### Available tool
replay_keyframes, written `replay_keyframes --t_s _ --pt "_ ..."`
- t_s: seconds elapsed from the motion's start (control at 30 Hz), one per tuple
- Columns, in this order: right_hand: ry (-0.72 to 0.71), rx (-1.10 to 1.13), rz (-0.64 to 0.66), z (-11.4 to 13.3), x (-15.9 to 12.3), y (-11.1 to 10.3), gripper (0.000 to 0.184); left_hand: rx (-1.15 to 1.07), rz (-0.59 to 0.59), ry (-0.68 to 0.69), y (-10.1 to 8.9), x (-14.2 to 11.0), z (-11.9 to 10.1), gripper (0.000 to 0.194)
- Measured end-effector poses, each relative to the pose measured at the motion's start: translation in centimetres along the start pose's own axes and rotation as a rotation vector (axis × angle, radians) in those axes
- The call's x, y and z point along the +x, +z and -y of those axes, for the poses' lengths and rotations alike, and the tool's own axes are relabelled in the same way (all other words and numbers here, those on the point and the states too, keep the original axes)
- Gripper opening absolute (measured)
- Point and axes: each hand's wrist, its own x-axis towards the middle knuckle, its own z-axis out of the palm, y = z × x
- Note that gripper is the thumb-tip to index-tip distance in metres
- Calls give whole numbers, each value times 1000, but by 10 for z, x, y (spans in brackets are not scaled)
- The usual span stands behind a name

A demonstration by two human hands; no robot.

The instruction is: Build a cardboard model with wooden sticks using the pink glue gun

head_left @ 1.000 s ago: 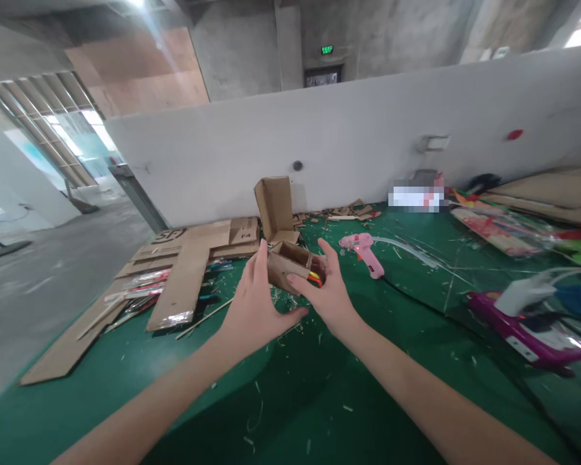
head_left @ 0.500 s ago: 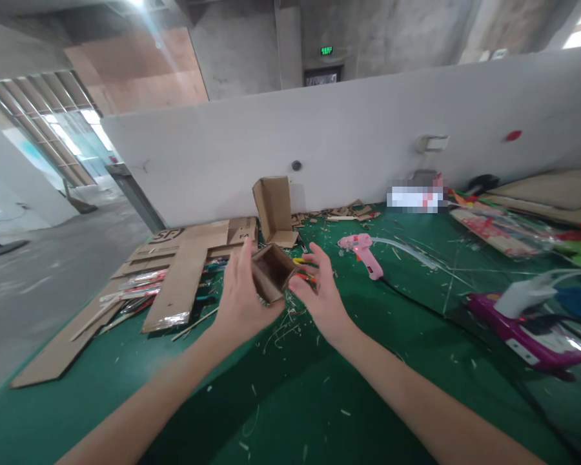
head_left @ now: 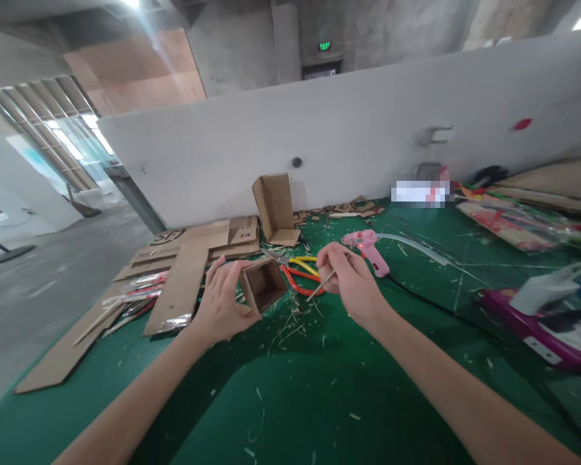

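A small open-ended cardboard box [head_left: 263,286] is gripped by my left hand [head_left: 225,297], its open end tilted toward me. My right hand [head_left: 346,281] is closed on a thin wooden stick [head_left: 321,286], which points down and to the left. Between the two hands lie pliers with red and yellow handles [head_left: 303,271], partly hidden behind the box. Just beyond my right hand, a pink hot glue gun [head_left: 368,248] rests on the green table [head_left: 290,394] with a clear glue stick in its back.
A folded cardboard piece [head_left: 275,210] stands against the white wall [head_left: 213,155]. Flat cardboard sheets [head_left: 186,278] and packaged sticks lie left. A purple power strip [head_left: 537,329] sits right, the glue gun's black cord running toward it. Shavings and cardboard scraps [head_left: 358,210] litter the table.
My right hand has moved away from the box to the right, and the stick now shows in its fingers. The box has shifted slightly left and turned in my left hand.
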Motion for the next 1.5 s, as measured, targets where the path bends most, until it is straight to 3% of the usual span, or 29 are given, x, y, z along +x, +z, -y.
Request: replay_keyframes --t_s 0.13,0.23,0.47,0.6,0.7,0.93,1.37,1.5 --pt "-24 -219 108 3 -10 11 19 37 -35 57 1 -2 0 95" --pt "-135 -511 165 -2 -12 14 11 23 -8 93 3 -2 1 100" --pt "-466 -1010 279 -15 -13 13 21 24 -33 223 5 -6 2 108" --pt "-523 -1219 377 -21 -15 15 29 70 -27 240 4 -7 2 106" --pt "-488 -1330 371 -22 -16 15 26 87 -45 226 4 -8 3 106" --pt "-466 -1485 373 -17 -16 13 22 140 -32 246 3 -9 6 101" --pt "-914 -1428 353 -29 -28 18 35 114 -69 211 1 -9 10 96" --pt "-855 -1448 424 -28 -28 19 35 110 -21 201 -1 -10 11 95"
